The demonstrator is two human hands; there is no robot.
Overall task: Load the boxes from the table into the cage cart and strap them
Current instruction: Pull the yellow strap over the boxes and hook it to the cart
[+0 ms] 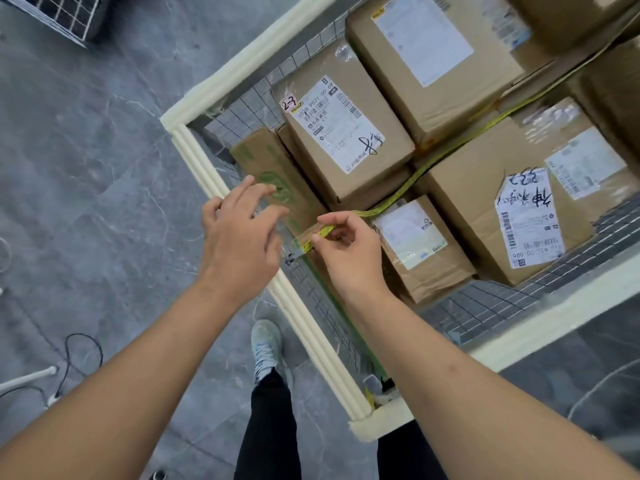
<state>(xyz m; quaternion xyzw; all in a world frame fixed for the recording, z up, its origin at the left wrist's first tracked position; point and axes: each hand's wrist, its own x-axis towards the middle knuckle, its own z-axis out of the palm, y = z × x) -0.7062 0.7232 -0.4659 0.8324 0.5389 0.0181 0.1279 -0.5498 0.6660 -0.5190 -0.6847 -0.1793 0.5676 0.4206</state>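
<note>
Two hands at the rail | right hand (346,251) pinches yellow strap (446,155), left hand (239,233) spread open, holding nothing | boxes (346,133) sit loaded in cage cart (204,168) | risk: strap slips from pinch, going slack

Strap (391,201) yellow-green. Boxes (349,140) brown cardboard, white labels with black print; one box (273,171) carries green logo. Cart frame (204,168) cream, mesh grey wire grid. Floor (86,150) grey, marbled. Shoe (265,344) pale grey-blue, trousers (266,431) black.
</note>
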